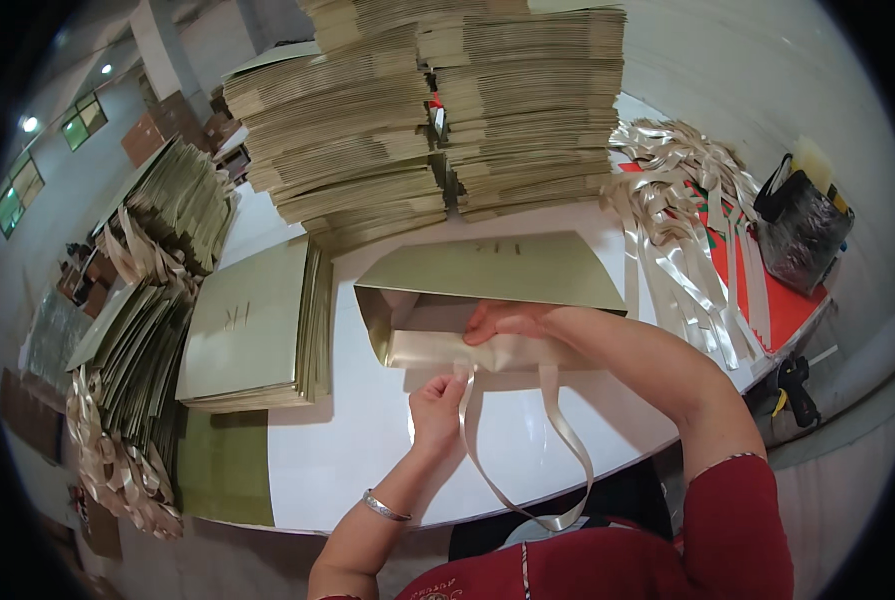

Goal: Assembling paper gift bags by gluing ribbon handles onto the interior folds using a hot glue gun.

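An olive-gold paper bag (487, 265) lies on its side in front of me, its mouth toward me. A cream satin ribbon (579, 440) hangs from the near edge of the mouth as a handle loop. My left hand (437, 405) is closed, pinching one end of the ribbon just below that edge. Through the mouth reaches my right hand (502, 322), its curled fingers against the inside of the near panel. What those fingertips grip, if anything, is hidden.
Tall stacks of flat bags (347, 130) stand at the back. A shorter pile of flat bags (252, 320) sits to the left, beside bags with ribbons (132, 370). At right, loose cream ribbons (667, 220) lie near a black plastic-wrapped container (805, 220) on a red sheet (792, 305).
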Motion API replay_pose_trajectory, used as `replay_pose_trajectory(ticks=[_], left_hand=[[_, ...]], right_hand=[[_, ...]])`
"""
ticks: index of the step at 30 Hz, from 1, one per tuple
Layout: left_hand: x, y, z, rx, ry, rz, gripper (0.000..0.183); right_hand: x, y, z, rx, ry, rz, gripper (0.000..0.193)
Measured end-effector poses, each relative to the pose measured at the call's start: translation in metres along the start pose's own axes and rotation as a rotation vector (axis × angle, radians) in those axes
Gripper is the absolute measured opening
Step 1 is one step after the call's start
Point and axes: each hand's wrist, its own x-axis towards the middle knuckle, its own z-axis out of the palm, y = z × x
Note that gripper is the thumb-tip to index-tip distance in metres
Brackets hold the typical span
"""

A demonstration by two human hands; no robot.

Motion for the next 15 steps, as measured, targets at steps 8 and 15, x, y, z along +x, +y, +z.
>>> replay_pose_trajectory(ticks=[8, 15], left_hand=[[-0.004, -0.002, -0.003, -0.037, -0.133, -0.150, 0.023], [-0.012, 0.024, -0.015, 0.305, -0.260, 0.015, 0.016]], right_hand=[[-0.005, -0.009, 0.014, 0.270, -0.152, 0.068, 0.033], [0.018, 0.034, 0.028, -0.184, -0.193, -0.118, 0.027]])
